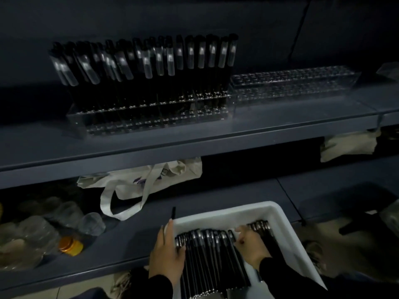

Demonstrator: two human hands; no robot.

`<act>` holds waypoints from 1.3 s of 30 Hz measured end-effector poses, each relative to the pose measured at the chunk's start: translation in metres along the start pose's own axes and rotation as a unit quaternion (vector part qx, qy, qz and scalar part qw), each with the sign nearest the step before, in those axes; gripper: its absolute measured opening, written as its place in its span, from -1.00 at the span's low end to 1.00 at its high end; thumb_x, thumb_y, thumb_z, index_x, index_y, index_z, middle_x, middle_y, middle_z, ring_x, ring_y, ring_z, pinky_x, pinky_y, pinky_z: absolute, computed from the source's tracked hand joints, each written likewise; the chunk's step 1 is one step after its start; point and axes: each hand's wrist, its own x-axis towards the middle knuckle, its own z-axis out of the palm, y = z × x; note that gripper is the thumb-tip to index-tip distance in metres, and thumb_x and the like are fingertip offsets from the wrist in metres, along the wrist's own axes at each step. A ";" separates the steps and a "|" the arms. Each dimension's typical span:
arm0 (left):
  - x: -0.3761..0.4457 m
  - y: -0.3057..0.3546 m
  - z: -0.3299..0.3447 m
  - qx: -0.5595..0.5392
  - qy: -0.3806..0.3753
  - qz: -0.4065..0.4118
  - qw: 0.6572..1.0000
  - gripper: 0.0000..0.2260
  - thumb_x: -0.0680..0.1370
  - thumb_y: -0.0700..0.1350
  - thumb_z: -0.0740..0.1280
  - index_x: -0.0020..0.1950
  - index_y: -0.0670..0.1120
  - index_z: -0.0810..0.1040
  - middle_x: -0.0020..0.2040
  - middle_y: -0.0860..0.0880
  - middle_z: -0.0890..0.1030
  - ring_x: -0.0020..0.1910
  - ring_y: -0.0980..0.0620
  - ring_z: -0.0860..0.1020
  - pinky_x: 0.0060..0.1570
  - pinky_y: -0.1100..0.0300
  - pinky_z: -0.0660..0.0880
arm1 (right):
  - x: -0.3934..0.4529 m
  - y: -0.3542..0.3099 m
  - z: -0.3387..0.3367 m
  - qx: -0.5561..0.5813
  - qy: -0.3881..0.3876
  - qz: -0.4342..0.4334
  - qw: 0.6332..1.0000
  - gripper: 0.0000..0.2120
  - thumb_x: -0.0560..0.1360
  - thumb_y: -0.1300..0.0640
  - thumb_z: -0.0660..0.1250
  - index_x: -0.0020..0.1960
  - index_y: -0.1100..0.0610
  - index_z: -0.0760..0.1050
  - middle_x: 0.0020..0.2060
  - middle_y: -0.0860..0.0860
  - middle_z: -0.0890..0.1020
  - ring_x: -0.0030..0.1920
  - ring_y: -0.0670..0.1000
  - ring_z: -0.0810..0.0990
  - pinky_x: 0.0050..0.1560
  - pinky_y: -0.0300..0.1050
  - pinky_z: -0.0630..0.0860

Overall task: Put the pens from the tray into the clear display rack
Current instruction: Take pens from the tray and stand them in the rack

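Dozens of slim black pens with silver tips (pixel 207 255) lie packed side by side in a white rectangular plastic tray (pixel 278 214) on the lower dark shelf. Left hand (pixel 167 253) rests at the tray's left rim, fingers fairly straight along the pens; one black pen (pixel 173 213) sticks up past its fingertips, grip unclear. Right hand (pixel 250 244) curls onto the pens mid-tray; cannot tell if it pinches one. Clear acrylic display rack (pixel 146 119) on upper grey shelf (pixel 151 145), mostly filled with upright capped pens. Second clear rack (pixel 295 83) just right. White cloth tote bag (pixel 138 186), orange-lidded jar (pixel 70 246) lower left.
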 end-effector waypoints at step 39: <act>0.037 0.074 -0.259 -0.107 0.365 0.147 0.913 -0.40 0.52 0.03 0.38 0.50 -0.06 0.24 0.40 -0.09 0.37 0.29 -0.09 0.42 0.23 0.06 0.41 | -0.042 -0.321 -0.216 0.162 0.211 -0.393 0.880 -0.56 0.59 0.26 0.24 0.37 -0.12 0.32 0.15 -0.15 0.41 0.13 -0.10 0.50 0.24 -0.22 0.48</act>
